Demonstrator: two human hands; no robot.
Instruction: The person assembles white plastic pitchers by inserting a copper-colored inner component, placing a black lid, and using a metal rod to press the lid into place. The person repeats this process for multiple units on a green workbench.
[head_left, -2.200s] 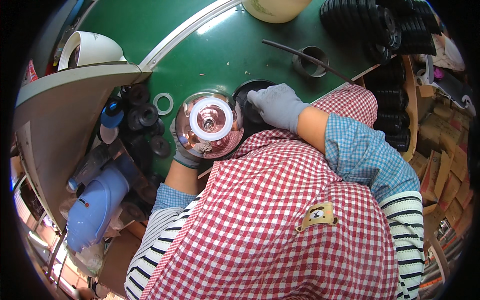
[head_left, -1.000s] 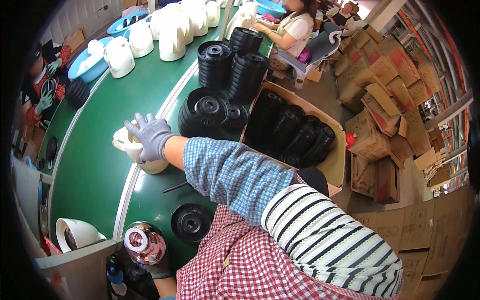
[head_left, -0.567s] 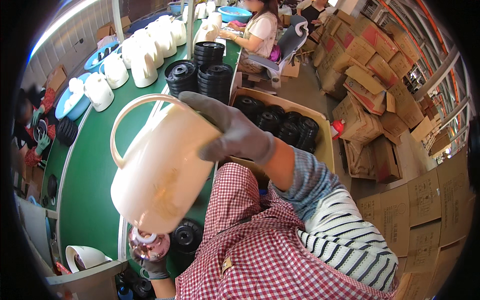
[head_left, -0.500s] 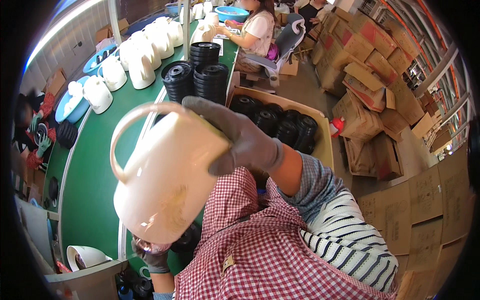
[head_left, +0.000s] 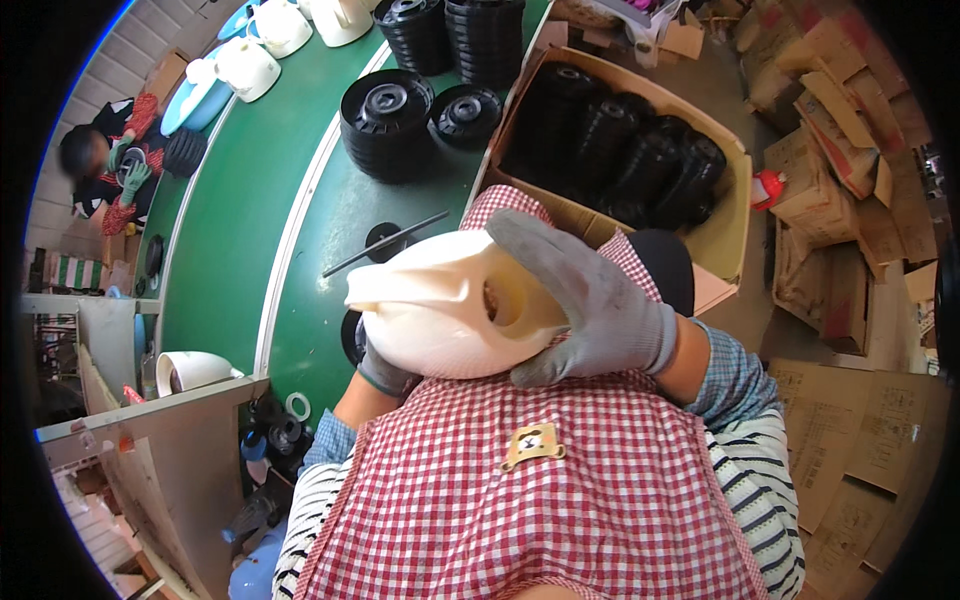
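Observation:
A cream-white plastic kettle body (head_left: pixel 440 335) is tilted over in front of my apron, its opening facing right. Wearing a grey glove, my right hand (head_left: pixel 600 310) grips it around the opening, thumb and fingers on opposite sides. Inside the opening a small brownish part shows, too little to name. My left hand (head_left: pixel 388 372), also gloved in grey, is against the kettle body's lower left side, its fingers hidden behind it. Just beyond, a thin dark rod (head_left: pixel 400 240) lies across a small black disc (head_left: pixel 383 236) on the green table (head_left: pixel 240 210).
Stacked black round bases (head_left: pixel 388 125) stand on the table ahead. An open cardboard box (head_left: pixel 742 215) of black bases is at the right. Several white kettles (head_left: pixel 247 70) line the far left, near a co-worker (head_left: pixel 110 160). Another white kettle (head_left: pixel 195 371) lies at the left; cartons (head_left: pixel 840 430) stand right.
The kettle body has come down and closer to my apron, turning so its opening shows. My left hand has moved up against it. The view has tilted downward.

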